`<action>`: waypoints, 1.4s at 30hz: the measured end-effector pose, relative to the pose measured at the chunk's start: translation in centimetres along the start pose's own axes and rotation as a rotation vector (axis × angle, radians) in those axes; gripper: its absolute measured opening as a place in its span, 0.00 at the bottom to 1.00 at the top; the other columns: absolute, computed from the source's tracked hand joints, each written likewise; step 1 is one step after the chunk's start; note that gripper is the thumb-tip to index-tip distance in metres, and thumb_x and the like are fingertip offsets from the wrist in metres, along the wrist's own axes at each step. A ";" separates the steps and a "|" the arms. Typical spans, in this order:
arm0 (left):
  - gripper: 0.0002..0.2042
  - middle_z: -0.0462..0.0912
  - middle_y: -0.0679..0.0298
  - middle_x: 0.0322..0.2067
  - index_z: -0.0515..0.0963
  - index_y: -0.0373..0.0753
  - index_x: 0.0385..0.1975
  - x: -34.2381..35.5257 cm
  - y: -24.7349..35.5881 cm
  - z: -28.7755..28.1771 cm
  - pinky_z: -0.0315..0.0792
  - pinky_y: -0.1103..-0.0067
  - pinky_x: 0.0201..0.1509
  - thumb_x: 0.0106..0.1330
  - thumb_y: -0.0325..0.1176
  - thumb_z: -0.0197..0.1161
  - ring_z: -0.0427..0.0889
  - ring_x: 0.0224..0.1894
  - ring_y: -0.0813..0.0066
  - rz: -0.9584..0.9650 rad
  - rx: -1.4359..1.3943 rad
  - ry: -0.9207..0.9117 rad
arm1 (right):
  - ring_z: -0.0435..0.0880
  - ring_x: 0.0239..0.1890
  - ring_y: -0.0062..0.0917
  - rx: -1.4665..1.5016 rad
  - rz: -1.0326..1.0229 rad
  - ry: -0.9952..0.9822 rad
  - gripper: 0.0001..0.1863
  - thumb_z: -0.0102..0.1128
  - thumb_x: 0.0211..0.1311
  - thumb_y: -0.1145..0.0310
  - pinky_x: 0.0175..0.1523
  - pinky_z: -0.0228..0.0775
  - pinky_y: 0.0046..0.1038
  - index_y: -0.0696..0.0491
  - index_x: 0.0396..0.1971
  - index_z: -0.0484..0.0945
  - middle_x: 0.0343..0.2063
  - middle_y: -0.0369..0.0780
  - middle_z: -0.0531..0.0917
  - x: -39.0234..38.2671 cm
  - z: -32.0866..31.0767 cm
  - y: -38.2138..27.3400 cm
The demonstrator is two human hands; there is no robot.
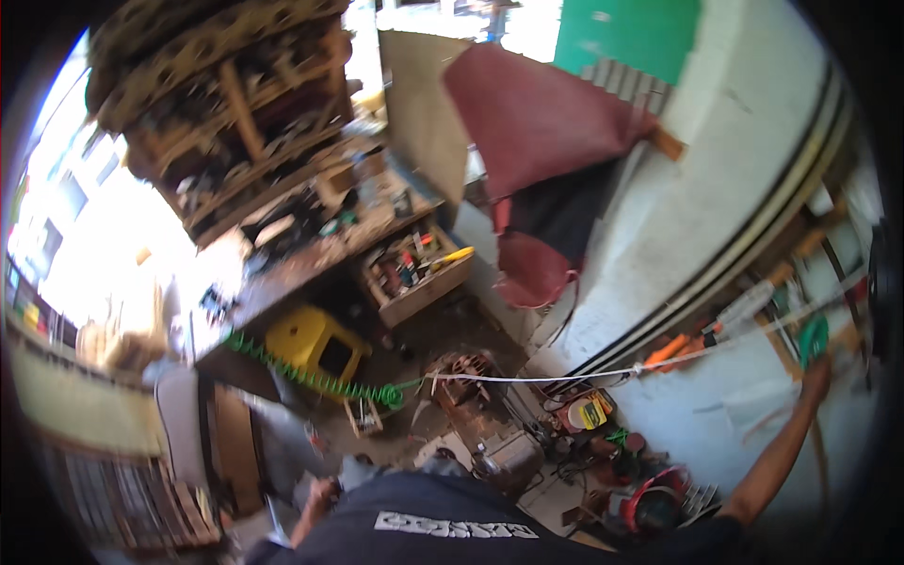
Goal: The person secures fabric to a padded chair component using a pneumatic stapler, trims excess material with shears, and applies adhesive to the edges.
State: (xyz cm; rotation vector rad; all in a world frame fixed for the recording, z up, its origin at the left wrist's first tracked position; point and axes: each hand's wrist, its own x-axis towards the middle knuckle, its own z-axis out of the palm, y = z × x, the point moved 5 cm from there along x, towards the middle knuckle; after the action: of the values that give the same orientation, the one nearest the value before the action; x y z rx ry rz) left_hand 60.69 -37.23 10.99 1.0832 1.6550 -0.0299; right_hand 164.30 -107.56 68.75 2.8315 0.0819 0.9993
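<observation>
My right arm stretches out toward the wall rack at the right. At its end my right hand (817,375) looks closed on the lower part of a green object (812,337), whose kind is too blurred to tell. My left hand (322,492) is low, beside my dark shirt (443,527); its fingers are blurred and I cannot tell what they hold, if anything. A white cord (537,379) crosses in front of me, running from a green coiled hose (311,375) on the left toward the rack by my right hand.
A workbench (292,259) with an open tool drawer (428,292) stands ahead, a yellow stool (311,344) below it. Maroon-and-black cloth (537,132) hangs beside the white wall. Orange-handled tools (673,350) hang right. Machine parts (508,457) and a red bowl (656,499) crowd the floor.
</observation>
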 end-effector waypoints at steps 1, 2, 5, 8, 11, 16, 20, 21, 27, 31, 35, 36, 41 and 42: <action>0.10 0.86 0.55 0.27 0.87 0.38 0.35 -1.9 -1.5 -2.0 0.79 0.67 0.30 0.58 0.36 0.65 0.86 0.27 0.64 -0.033 0.007 0.053 | 0.82 0.58 0.49 -0.042 0.024 -0.092 0.20 0.54 0.73 0.58 0.59 0.74 0.45 0.54 0.58 0.78 0.55 0.52 0.82 -2.0 2.5 0.9; 0.10 0.86 0.55 0.27 0.87 0.38 0.34 -3.2 -3.6 -3.1 0.79 0.67 0.30 0.58 0.35 0.65 0.86 0.27 0.64 -0.044 -0.012 0.093 | 0.82 0.58 0.49 -0.065 -0.008 -0.126 0.21 0.54 0.73 0.58 0.59 0.74 0.45 0.54 0.58 0.78 0.55 0.52 0.82 -1.5 2.8 0.2; 0.10 0.85 0.57 0.25 0.86 0.37 0.32 -4.9 -4.1 -2.6 0.76 0.67 0.28 0.61 0.36 0.61 0.84 0.25 0.65 0.002 0.050 0.140 | 0.82 0.58 0.49 -0.167 -0.075 -0.172 0.23 0.54 0.74 0.56 0.59 0.74 0.44 0.56 0.60 0.77 0.56 0.52 0.82 0.3 1.0 1.3; 0.14 0.84 0.60 0.26 0.83 0.33 0.33 -3.7 -5.5 -3.9 0.75 0.71 0.27 0.67 0.40 0.60 0.83 0.26 0.69 -0.019 -0.169 -0.012 | 0.82 0.58 0.49 -0.181 -0.175 -0.199 0.25 0.54 0.75 0.54 0.58 0.74 0.43 0.58 0.61 0.76 0.57 0.53 0.82 2.3 1.1 -1.0; 0.15 0.86 0.61 0.30 0.85 0.34 0.38 -3.6 -4.9 -0.7 0.76 0.73 0.28 0.69 0.41 0.60 0.83 0.28 0.71 0.045 -0.254 -0.037 | 0.81 0.59 0.48 -0.221 -0.265 -0.171 0.27 0.54 0.76 0.53 0.57 0.74 0.43 0.60 0.62 0.75 0.58 0.53 0.81 4.0 -1.5 -0.1; 0.18 0.89 0.49 0.40 0.85 0.35 0.45 -8.0 0.6 1.3 0.79 0.63 0.49 0.70 0.43 0.59 0.88 0.44 0.53 0.166 0.319 0.168 | 0.83 0.58 0.45 0.056 -0.270 -0.085 0.25 0.56 0.77 0.54 0.57 0.74 0.40 0.55 0.64 0.77 0.59 0.50 0.82 0.2 -3.7 -0.5; 0.19 0.87 0.47 0.46 0.85 0.38 0.46 -11.7 5.5 0.2 0.76 0.61 0.57 0.71 0.46 0.57 0.84 0.52 0.45 0.213 0.458 0.109 | 0.83 0.56 0.49 0.296 -0.545 0.428 0.22 0.58 0.74 0.55 0.57 0.75 0.42 0.52 0.60 0.81 0.56 0.50 0.84 -8.5 -7.0 -4.7; 0.18 0.87 0.46 0.46 0.85 0.38 0.47 -12.0 6.9 1.0 0.76 0.60 0.57 0.71 0.45 0.57 0.84 0.52 0.45 0.283 0.467 0.087 | 0.83 0.56 0.48 0.147 -0.723 0.582 0.22 0.60 0.74 0.54 0.57 0.76 0.41 0.51 0.60 0.82 0.56 0.49 0.84 -10.6 -9.2 -6.1; 0.18 0.86 0.46 0.46 0.84 0.38 0.50 -13.1 13.1 4.2 0.76 0.60 0.57 0.71 0.43 0.57 0.84 0.52 0.44 0.537 0.480 -0.056 | 0.82 0.57 0.44 0.163 -0.239 0.602 0.18 0.63 0.73 0.58 0.58 0.76 0.42 0.43 0.59 0.83 0.53 0.46 0.85 -24.2 -18.0 -16.1; 0.17 0.85 0.45 0.45 0.83 0.35 0.48 -16.3 19.1 5.3 0.76 0.59 0.57 0.72 0.41 0.57 0.83 0.51 0.44 0.747 0.410 -0.139 | 0.86 0.46 0.37 0.589 -0.051 -0.018 0.16 0.64 0.72 0.62 0.51 0.79 0.38 0.54 0.54 0.85 0.48 0.46 0.87 -35.1 -18.5 -23.1; 0.16 0.83 0.49 0.49 0.79 0.37 0.56 -19.5 23.0 5.0 0.78 0.63 0.57 0.72 0.36 0.60 0.83 0.53 0.48 1.073 0.332 -0.170 | 0.84 0.37 0.26 0.933 -0.187 -0.592 0.12 0.69 0.66 0.69 0.45 0.78 0.32 0.60 0.44 0.86 0.36 0.42 0.88 -49.5 -21.7 -40.7; 0.18 0.82 0.50 0.53 0.77 0.39 0.60 -21.7 24.8 4.7 0.77 0.63 0.60 0.71 0.34 0.61 0.81 0.56 0.49 1.139 0.315 -0.270 | 0.84 0.32 0.24 0.966 -0.263 -0.660 0.11 0.71 0.64 0.69 0.41 0.77 0.30 0.60 0.43 0.86 0.31 0.40 0.88 -53.1 -22.8 -44.6; 0.28 0.79 0.49 0.57 0.71 0.38 0.66 -24.4 23.8 -0.8 0.74 0.60 0.62 0.69 0.40 0.67 0.78 0.59 0.46 1.418 0.373 -0.380 | 0.86 0.27 0.21 1.265 -0.692 -1.122 0.10 0.71 0.64 0.70 0.34 0.77 0.25 0.59 0.42 0.87 0.27 0.41 0.88 -67.0 -36.4 -62.4; 0.28 0.79 0.49 0.57 0.71 0.38 0.66 -24.1 22.8 -2.6 0.74 0.60 0.62 0.69 0.40 0.67 0.78 0.59 0.46 1.416 0.359 -0.358 | 0.86 0.26 0.16 1.355 -0.745 -1.203 0.10 0.71 0.65 0.70 0.32 0.76 0.20 0.59 0.41 0.87 0.27 0.40 0.89 -68.8 -38.1 -64.6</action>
State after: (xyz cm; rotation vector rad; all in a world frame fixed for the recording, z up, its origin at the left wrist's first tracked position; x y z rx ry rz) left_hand 73.07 -37.70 41.85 2.1558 0.3090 0.3855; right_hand 86.50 -46.09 45.87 3.0794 1.9885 -1.4105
